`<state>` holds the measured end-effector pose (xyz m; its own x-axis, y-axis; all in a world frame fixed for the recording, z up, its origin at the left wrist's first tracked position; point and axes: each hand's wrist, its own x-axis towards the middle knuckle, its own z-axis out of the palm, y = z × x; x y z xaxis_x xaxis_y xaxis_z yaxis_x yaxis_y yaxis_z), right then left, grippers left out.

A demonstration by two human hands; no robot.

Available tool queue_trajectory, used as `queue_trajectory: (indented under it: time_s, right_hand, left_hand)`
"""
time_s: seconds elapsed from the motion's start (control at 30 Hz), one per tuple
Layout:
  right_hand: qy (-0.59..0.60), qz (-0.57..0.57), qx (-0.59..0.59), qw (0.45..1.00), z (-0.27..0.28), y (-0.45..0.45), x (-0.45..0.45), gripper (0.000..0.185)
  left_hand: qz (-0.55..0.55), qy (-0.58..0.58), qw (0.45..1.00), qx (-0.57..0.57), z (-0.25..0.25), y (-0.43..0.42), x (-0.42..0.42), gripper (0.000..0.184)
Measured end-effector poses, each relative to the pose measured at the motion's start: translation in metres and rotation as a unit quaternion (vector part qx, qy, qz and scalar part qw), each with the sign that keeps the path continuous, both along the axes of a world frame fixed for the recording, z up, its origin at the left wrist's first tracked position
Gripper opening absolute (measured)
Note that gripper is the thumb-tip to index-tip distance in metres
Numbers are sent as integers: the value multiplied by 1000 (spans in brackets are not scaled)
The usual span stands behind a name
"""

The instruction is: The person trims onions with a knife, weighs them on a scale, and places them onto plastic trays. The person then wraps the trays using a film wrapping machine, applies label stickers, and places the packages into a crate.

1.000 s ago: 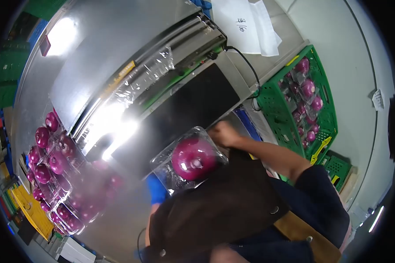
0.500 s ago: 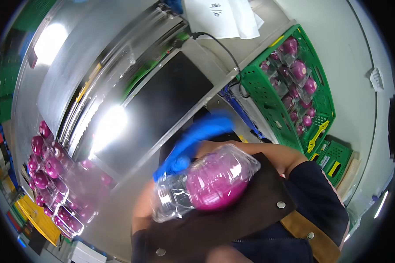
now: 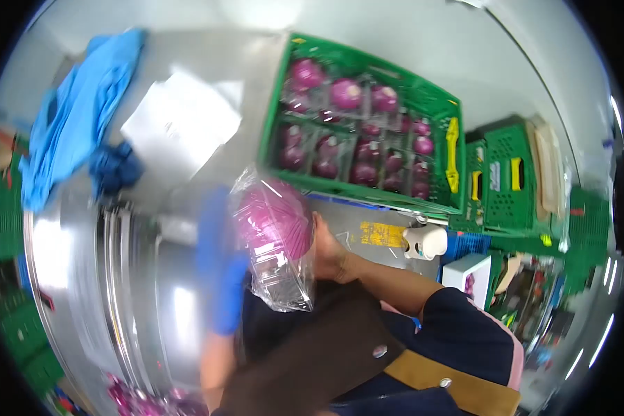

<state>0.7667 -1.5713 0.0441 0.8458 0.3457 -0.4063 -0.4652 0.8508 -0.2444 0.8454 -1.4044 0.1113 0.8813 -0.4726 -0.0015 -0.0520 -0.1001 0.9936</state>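
A clear plastic pack with red onion [image 3: 276, 215] inside is held up in front of my apron. My bare right hand [image 3: 328, 249] grips it from its right side; the fingers are partly hidden behind the pack. My left hand [image 3: 222, 263], in a blue glove, is beside the pack's left edge. It is smeared by motion, so I cannot tell whether it touches the pack. Just beyond the pack stands a green crate [image 3: 360, 186] holding rows of similar onion packs.
White paper sheets [image 3: 182, 125] and a light blue garment [image 3: 83, 111] lie at upper left. A metal machine [image 3: 128, 277] stands on the left, with onions [image 3: 152, 402] at its lower end. More green crates [image 3: 513, 173] are at right, near a white stool-like object [image 3: 425, 242].
My view has swung right, towards the green crate. The onion pack has turned more upright and come closer to the crate. The gloved left hand has moved to the pack's left side.
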Motion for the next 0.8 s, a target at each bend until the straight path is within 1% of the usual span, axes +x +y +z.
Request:
queue_trajectory:
  time_s: [0.07,0.1,0.13,0.17,0.2,0.23,0.27,0.3,0.33,0.37,0.4,0.47,0.5,0.6,0.63,0.73,0.77,0.8]
  right_hand:
    - [21,-131,-124,983,10,-39,9,67]
    - [32,-190,-172,966,10,-74,13,62]
    - [45,-245,-224,942,9,-108,18,57]
    - [24,-302,-202,931,-13,-158,13,55]
    - [96,-228,-369,896,-17,-214,5,52]
    - [25,-287,-382,878,-42,-264,2,59]
    - [73,-274,-619,732,-61,-317,-9,67]
    - [88,-268,-652,704,-34,-331,-7,75]
    - [130,-254,-696,659,-45,-366,-16,84]
    - [171,-275,-702,635,-84,-411,-30,96]
    - [211,-266,-711,616,-94,-432,-36,98]
    - [289,-246,-724,576,-101,-450,-37,103]
    - [309,-260,-726,556,-108,-454,-36,102]
    - [306,-218,-779,502,-122,-466,-26,99]
    - [302,-220,-785,494,-121,-462,-19,97]
    - [286,-226,-763,534,-127,-457,1,100]
    - [281,-225,-772,524,-132,-456,3,95]
    - [259,-247,-731,581,-138,-454,0,92]
  left_hand:
    - [-32,-9,999,-20,-1,-18,6,80]
    - [-84,75,990,-87,-12,-17,8,79]
    - [-102,142,977,-126,-9,-25,8,79]
    - [-86,132,982,-103,-12,-32,8,75]
    - [-67,123,987,-79,-17,-37,6,73]
    - [-74,140,985,-73,-22,-37,5,71]
    - [-80,156,982,-67,-27,-36,5,70]
    - [-84,173,979,-61,-31,-36,4,68]
    - [-80,198,975,-53,-34,-37,4,67]
    - [-74,223,971,-47,-37,-39,3,67]
    - [-66,248,966,-40,-40,-41,3,66]
    - [-66,263,961,-51,-45,-48,3,65]
    - [-68,271,959,-45,-44,-52,4,66]
    - [-76,277,958,-15,-48,-59,6,67]
    - [-79,277,958,-5,-49,-60,6,68]
    - [-86,278,956,21,-47,-60,7,69]
    - [-83,291,953,21,-45,-61,6,69]
    - [-77,304,949,21,-42,-61,4,68]
